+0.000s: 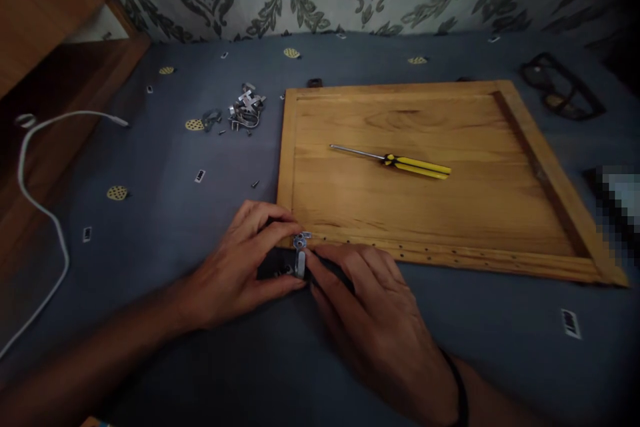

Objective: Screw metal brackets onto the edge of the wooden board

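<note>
A small silver cabinet hinge (300,263) is at the near left corner of a framed wooden panel (380,213). My left hand (235,260) holds it from the left, index finger by its upper end and thumb at its lower end. From the right, my right hand (370,300) closes its fingertips against the hinge's side; its thumb is partly hidden. A row of dark holes runs along the panel's near rail. On the panel lies a screwdriver (417,167) with a yellow and black handle, its shaft pointing left.
Metal hinge parts (246,109) lie heaped left of the panel, with a loose screw (255,183) nearer me. A white cable (63,240) curves along the left beside wooden furniture (45,0). Eyeglasses (563,90) rest at the far right, above a blurred device (620,207).
</note>
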Action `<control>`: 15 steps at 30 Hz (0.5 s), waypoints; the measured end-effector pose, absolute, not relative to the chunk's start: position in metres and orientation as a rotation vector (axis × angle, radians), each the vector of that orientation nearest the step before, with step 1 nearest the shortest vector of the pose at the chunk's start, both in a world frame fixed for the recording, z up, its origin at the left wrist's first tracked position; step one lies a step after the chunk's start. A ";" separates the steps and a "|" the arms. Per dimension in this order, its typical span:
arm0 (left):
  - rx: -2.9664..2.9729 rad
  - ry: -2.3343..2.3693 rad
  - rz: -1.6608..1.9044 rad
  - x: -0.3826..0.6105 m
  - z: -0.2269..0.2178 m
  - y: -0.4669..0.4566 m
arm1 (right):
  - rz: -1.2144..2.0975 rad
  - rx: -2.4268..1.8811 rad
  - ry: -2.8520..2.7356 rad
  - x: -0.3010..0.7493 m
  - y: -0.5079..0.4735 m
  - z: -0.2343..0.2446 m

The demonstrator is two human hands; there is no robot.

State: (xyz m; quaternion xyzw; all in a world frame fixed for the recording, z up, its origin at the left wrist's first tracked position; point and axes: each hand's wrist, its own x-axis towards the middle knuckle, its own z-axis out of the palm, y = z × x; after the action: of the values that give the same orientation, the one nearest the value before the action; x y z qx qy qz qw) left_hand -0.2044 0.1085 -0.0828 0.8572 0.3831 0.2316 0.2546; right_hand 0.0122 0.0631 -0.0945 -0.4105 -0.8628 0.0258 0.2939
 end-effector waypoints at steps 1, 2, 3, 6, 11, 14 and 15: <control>2.332 1.041 0.624 -0.205 -0.083 0.108 | 0.073 -1.097 -2.297 0.012 0.063 -0.094; 2.335 1.038 0.619 -0.205 -0.083 0.108 | 0.075 -1.099 -2.296 0.012 0.063 -0.094; 2.339 1.035 0.613 -0.205 -0.083 0.108 | 0.077 -1.101 -2.298 0.012 0.063 -0.094; 2.349 1.043 0.615 -0.204 -0.083 0.108 | 0.090 -1.098 -2.289 0.012 0.063 -0.094; 2.357 1.041 0.597 -0.205 -0.082 0.109 | 0.088 -1.102 -2.272 0.011 0.064 -0.095; 2.365 1.033 0.602 -0.205 -0.082 0.109 | 0.087 -1.111 -2.279 0.012 0.064 -0.095; 2.366 1.032 0.604 -0.205 -0.082 0.109 | 0.086 -1.115 -2.284 0.012 0.064 -0.095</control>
State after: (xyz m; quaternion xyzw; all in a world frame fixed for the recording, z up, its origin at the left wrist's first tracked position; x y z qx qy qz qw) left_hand -0.2053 0.1085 -0.0824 0.8658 0.3775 0.2211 0.2429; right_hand 0.0117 0.0642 -0.0952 -0.4189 -0.8582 0.0324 0.2950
